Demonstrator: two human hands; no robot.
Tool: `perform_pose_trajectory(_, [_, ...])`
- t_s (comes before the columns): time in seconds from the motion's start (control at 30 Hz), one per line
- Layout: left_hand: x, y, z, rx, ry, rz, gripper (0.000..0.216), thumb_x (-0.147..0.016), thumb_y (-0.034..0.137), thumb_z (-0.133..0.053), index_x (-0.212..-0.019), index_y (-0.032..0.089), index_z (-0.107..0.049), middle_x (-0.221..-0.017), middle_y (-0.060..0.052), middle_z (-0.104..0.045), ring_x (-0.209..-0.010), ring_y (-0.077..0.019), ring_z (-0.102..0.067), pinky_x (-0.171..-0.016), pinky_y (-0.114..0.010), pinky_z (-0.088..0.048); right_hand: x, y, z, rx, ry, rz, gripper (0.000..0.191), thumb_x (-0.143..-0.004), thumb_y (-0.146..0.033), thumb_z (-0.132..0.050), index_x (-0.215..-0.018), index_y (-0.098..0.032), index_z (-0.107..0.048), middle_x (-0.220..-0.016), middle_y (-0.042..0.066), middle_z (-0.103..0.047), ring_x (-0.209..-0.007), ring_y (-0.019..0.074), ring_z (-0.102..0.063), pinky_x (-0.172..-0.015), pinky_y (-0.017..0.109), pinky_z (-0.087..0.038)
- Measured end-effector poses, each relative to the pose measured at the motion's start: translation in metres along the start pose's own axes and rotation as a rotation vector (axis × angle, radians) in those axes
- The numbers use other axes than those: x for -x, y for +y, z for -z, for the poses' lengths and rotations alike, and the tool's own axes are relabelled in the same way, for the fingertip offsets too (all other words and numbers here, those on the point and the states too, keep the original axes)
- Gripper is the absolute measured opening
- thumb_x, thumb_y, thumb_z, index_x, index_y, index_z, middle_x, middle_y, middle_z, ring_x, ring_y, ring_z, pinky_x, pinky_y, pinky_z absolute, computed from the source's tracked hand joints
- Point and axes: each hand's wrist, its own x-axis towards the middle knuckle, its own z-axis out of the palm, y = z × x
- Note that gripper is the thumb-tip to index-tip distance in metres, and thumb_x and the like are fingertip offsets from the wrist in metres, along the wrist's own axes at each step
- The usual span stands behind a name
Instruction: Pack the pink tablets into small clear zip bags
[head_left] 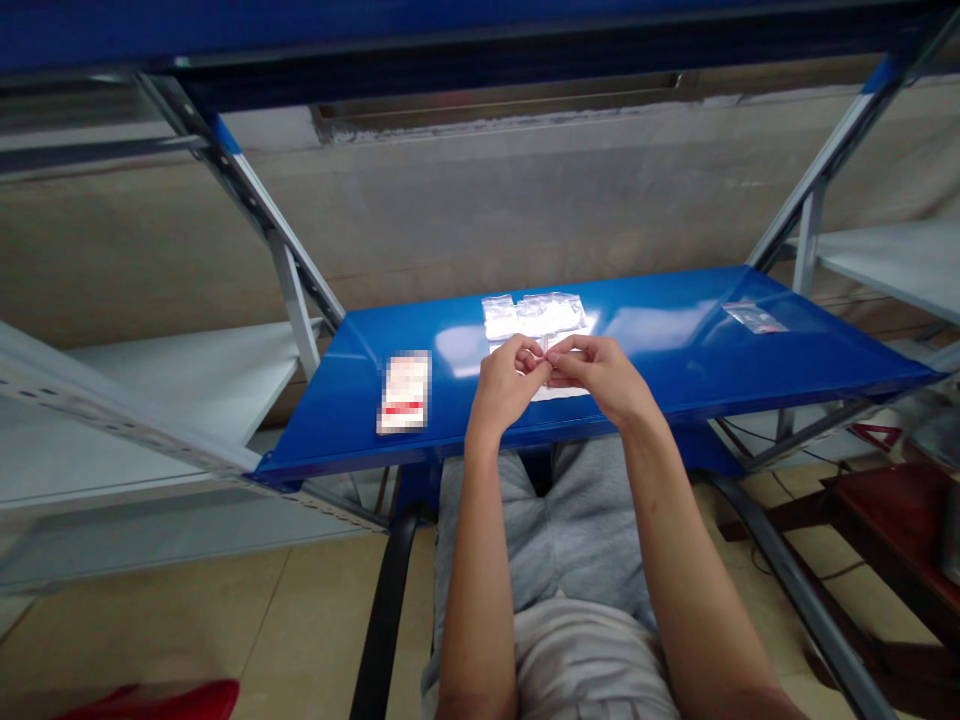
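Observation:
My left hand (514,378) and my right hand (596,375) meet over the middle of a blue tabletop (660,350). The fingertips of both are pinched together, and whatever is between them is too small to make out. Beneath and around the hands lies a white sheet (559,393), partly covered by them. Just beyond the fingers lie a small clear plastic bag (499,317) and a wider, shiny plastic bag (553,314), both reflecting the light.
A white packet with a red band (405,392), blurred out, lies to the left. Far right on the table is another clear plastic bag (755,318) with something small inside. Metal shelf posts (281,235) rise at both sides; chair armrests (386,610) flank my lap.

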Motion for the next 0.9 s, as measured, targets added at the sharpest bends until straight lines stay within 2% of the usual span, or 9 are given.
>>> perform_pose_trajectory(0.2, [0.002, 0.006, 0.006, -0.035, 0.013, -0.003, 0.005, -0.082, 0.02, -0.068, -0.086, 0.02, -0.065, -0.074, 0.002, -0.067, -0.069, -0.0127, -0.063, -0.067, -0.023, -0.048, -0.001, 0.001, -0.004, 0.046, 0.005, 0.045, 0.047, -0.064, -0.059, -0.087, -0.081, -0.019, -0.068, -0.076, 0.004, -0.073, -0.074, 0.02, -0.072, -0.08, 0.037, -0.063])
perform_pose_trajectory(0.6, [0.009, 0.015, 0.005, -0.13, 0.091, -0.018, 0.008, -0.088, 0.019, -0.063, -0.084, 0.019, -0.07, -0.077, -0.001, -0.074, -0.07, -0.0138, -0.068, -0.067, -0.022, -0.051, -0.006, 0.009, -0.002, 0.16, -0.013, 0.154, 0.027, -0.08, -0.044, -0.074, -0.083, -0.019, -0.065, -0.074, 0.003, -0.071, -0.069, 0.0173, -0.068, -0.069, 0.031, -0.058])
perform_pose_trajectory(0.77, [0.01, 0.015, 0.009, -0.207, 0.114, -0.061, 0.013, -0.092, 0.022, -0.063, -0.082, 0.019, -0.071, -0.08, -0.002, -0.077, -0.073, -0.0152, -0.071, -0.075, -0.025, -0.054, -0.008, 0.012, -0.004, 0.301, 0.001, 0.264, 0.02, -0.087, -0.039, -0.064, -0.08, -0.02, -0.063, -0.072, 0.002, -0.069, -0.065, 0.0161, -0.064, -0.064, 0.028, -0.05])
perform_pose_trajectory(0.9, [0.01, 0.014, 0.012, -0.238, 0.137, -0.063, 0.012, -0.09, 0.02, -0.064, -0.081, 0.02, -0.071, -0.08, -0.002, -0.078, -0.073, -0.0156, -0.072, -0.075, -0.026, -0.055, -0.007, 0.008, -0.008, 0.483, 0.07, 0.343, 0.016, -0.09, -0.029, -0.057, -0.078, -0.02, -0.062, -0.071, 0.002, -0.069, -0.066, 0.0159, -0.063, -0.065, 0.028, -0.045])
